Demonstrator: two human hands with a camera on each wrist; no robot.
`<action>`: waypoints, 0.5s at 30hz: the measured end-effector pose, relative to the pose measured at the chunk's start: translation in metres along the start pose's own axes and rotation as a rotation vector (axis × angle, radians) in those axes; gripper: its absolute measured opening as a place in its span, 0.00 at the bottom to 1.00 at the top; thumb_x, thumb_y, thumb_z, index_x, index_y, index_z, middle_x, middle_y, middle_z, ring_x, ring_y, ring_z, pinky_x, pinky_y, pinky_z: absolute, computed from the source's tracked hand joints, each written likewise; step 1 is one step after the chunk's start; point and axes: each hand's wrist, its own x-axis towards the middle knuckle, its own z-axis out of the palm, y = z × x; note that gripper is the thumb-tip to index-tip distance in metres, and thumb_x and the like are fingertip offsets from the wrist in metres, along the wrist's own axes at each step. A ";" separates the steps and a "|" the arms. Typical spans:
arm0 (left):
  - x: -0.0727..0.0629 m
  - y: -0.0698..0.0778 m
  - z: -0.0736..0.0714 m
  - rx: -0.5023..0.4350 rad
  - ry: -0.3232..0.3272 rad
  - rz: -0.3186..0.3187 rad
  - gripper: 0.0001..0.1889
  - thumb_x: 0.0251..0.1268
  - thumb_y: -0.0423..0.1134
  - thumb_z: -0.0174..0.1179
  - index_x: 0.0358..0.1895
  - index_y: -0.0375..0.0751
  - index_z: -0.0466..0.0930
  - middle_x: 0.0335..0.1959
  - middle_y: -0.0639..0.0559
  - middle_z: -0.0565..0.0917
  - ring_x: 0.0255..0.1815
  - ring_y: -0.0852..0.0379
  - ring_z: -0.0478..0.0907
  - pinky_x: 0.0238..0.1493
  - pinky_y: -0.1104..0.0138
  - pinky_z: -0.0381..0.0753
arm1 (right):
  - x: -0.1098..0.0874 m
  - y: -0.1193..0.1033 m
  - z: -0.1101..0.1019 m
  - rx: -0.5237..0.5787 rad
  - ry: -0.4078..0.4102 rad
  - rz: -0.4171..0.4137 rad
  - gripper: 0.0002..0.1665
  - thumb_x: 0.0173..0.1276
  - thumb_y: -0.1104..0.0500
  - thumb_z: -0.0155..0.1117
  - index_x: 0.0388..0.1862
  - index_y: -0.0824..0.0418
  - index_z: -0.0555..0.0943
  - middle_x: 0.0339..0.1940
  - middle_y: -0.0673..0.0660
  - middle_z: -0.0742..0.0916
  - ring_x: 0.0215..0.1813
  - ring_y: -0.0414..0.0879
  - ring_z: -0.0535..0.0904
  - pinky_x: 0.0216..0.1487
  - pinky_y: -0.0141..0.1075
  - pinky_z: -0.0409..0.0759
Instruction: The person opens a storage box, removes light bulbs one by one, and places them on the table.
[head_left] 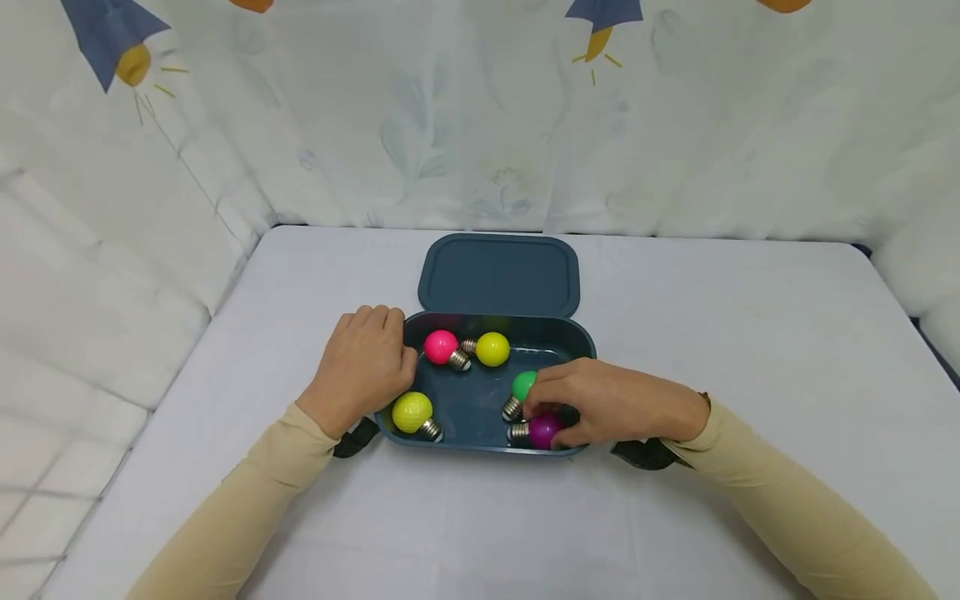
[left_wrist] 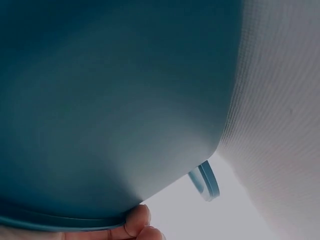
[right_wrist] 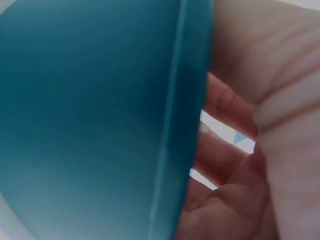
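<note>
A dark blue box (head_left: pixel 468 417) with round-globed light bulbs in it stands in the head view. My left hand (head_left: pixel 362 354) grips its left rim, fingertips (left_wrist: pixel 137 220) showing under the edge in the left wrist view. Over the right rim, my right hand (head_left: pixel 600 400) reaches in, thumb and fingers around a purple bulb (head_left: pixel 545 429) near the front right corner. A green bulb (head_left: pixel 523 385) lies just behind it, partly covered by the fingers. Farther left are a pink bulb (head_left: pixel 441 347), a smooth yellow bulb (head_left: pixel 492 349) and a textured yellow bulb (head_left: pixel 412 412).
The flat dark blue lid (head_left: pixel 498 275) lies right behind the box on the white-covered table (head_left: pixel 720 333). Patterned white fabric (head_left: pixel 465 117) hangs at the back edge, with more pale fabric on the left side.
</note>
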 end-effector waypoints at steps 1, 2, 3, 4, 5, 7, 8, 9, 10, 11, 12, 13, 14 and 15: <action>0.000 0.000 0.000 0.001 -0.001 0.000 0.09 0.63 0.37 0.52 0.29 0.35 0.68 0.22 0.44 0.69 0.27 0.46 0.68 0.35 0.55 0.70 | 0.000 0.000 0.000 -0.002 0.001 0.000 0.21 0.62 0.56 0.78 0.54 0.54 0.85 0.53 0.48 0.87 0.55 0.40 0.83 0.53 0.30 0.86; 0.000 0.000 0.000 0.002 -0.001 -0.001 0.09 0.63 0.37 0.52 0.29 0.34 0.68 0.22 0.44 0.69 0.27 0.46 0.68 0.36 0.55 0.70 | 0.000 0.000 0.000 -0.005 0.002 0.000 0.21 0.62 0.56 0.78 0.54 0.54 0.85 0.52 0.48 0.87 0.55 0.40 0.82 0.53 0.30 0.86; 0.001 0.000 -0.001 0.004 0.003 -0.002 0.09 0.63 0.37 0.52 0.28 0.34 0.68 0.22 0.44 0.69 0.27 0.46 0.68 0.36 0.55 0.70 | 0.000 0.000 0.000 -0.006 0.001 0.003 0.21 0.62 0.56 0.78 0.54 0.53 0.85 0.52 0.48 0.87 0.55 0.40 0.82 0.53 0.30 0.86; 0.001 0.001 -0.001 0.008 0.009 -0.001 0.09 0.63 0.37 0.52 0.28 0.34 0.68 0.22 0.44 0.69 0.27 0.46 0.68 0.35 0.55 0.69 | 0.001 0.000 0.000 -0.005 0.000 0.005 0.21 0.62 0.56 0.78 0.54 0.53 0.85 0.52 0.48 0.87 0.55 0.40 0.82 0.53 0.30 0.86; 0.001 0.001 -0.001 0.011 0.018 0.000 0.09 0.63 0.37 0.52 0.28 0.34 0.68 0.22 0.44 0.69 0.27 0.46 0.67 0.35 0.55 0.69 | 0.001 0.001 0.000 -0.004 -0.003 0.008 0.21 0.62 0.56 0.78 0.54 0.53 0.85 0.53 0.48 0.87 0.55 0.40 0.82 0.53 0.30 0.86; 0.000 0.001 -0.001 0.020 0.039 0.002 0.09 0.62 0.36 0.51 0.27 0.34 0.68 0.22 0.44 0.70 0.27 0.46 0.67 0.34 0.56 0.68 | 0.001 0.001 0.000 -0.002 -0.012 0.013 0.22 0.62 0.56 0.78 0.55 0.53 0.85 0.54 0.48 0.87 0.56 0.41 0.82 0.53 0.31 0.86; 0.000 0.002 -0.001 0.025 0.049 0.000 0.09 0.62 0.36 0.51 0.27 0.35 0.68 0.22 0.44 0.70 0.27 0.46 0.67 0.34 0.56 0.68 | 0.001 0.001 0.000 -0.001 -0.016 0.016 0.22 0.62 0.56 0.78 0.56 0.53 0.84 0.54 0.48 0.87 0.56 0.41 0.82 0.54 0.32 0.86; 0.000 0.002 -0.001 0.031 0.060 0.001 0.09 0.62 0.36 0.51 0.27 0.34 0.68 0.22 0.43 0.70 0.27 0.46 0.67 0.33 0.56 0.68 | 0.001 0.001 -0.001 0.001 -0.021 0.020 0.23 0.62 0.56 0.78 0.56 0.53 0.84 0.55 0.48 0.87 0.57 0.41 0.83 0.54 0.32 0.86; -0.001 0.002 -0.001 0.036 0.069 0.000 0.09 0.62 0.36 0.51 0.27 0.34 0.67 0.22 0.43 0.70 0.26 0.46 0.67 0.33 0.56 0.67 | 0.001 0.001 -0.001 0.003 -0.027 0.023 0.23 0.62 0.56 0.78 0.57 0.53 0.84 0.55 0.48 0.87 0.57 0.41 0.83 0.54 0.32 0.86; -0.001 0.002 -0.001 0.038 0.076 -0.003 0.09 0.62 0.36 0.51 0.26 0.34 0.67 0.22 0.43 0.70 0.26 0.46 0.67 0.33 0.56 0.67 | 0.001 0.000 -0.001 0.006 -0.033 0.024 0.24 0.62 0.56 0.78 0.57 0.53 0.84 0.55 0.48 0.88 0.57 0.41 0.83 0.54 0.32 0.86; -0.002 0.002 -0.001 0.040 0.081 -0.003 0.09 0.62 0.36 0.51 0.26 0.34 0.67 0.22 0.43 0.70 0.26 0.46 0.67 0.32 0.56 0.68 | 0.002 0.000 -0.002 0.011 -0.041 0.025 0.24 0.62 0.56 0.78 0.58 0.53 0.84 0.56 0.48 0.88 0.57 0.42 0.83 0.54 0.32 0.86; -0.002 0.002 0.000 0.040 0.085 -0.003 0.09 0.61 0.35 0.51 0.26 0.34 0.68 0.22 0.43 0.70 0.26 0.46 0.67 0.32 0.56 0.68 | 0.002 -0.001 -0.002 0.013 -0.048 0.026 0.24 0.63 0.57 0.78 0.58 0.53 0.84 0.56 0.48 0.88 0.58 0.42 0.83 0.54 0.31 0.86; -0.003 0.002 0.000 0.038 0.088 -0.004 0.09 0.61 0.35 0.51 0.26 0.34 0.68 0.21 0.43 0.70 0.26 0.45 0.67 0.32 0.56 0.68 | 0.003 -0.001 -0.003 0.013 -0.056 0.027 0.24 0.63 0.57 0.77 0.58 0.53 0.84 0.56 0.48 0.88 0.58 0.42 0.83 0.55 0.31 0.86; -0.003 0.002 0.001 0.037 0.090 -0.002 0.09 0.62 0.35 0.51 0.26 0.34 0.68 0.21 0.43 0.70 0.25 0.46 0.67 0.31 0.56 0.68 | 0.004 -0.002 -0.003 0.011 -0.066 0.029 0.24 0.63 0.57 0.77 0.58 0.53 0.84 0.56 0.48 0.88 0.58 0.42 0.82 0.55 0.31 0.85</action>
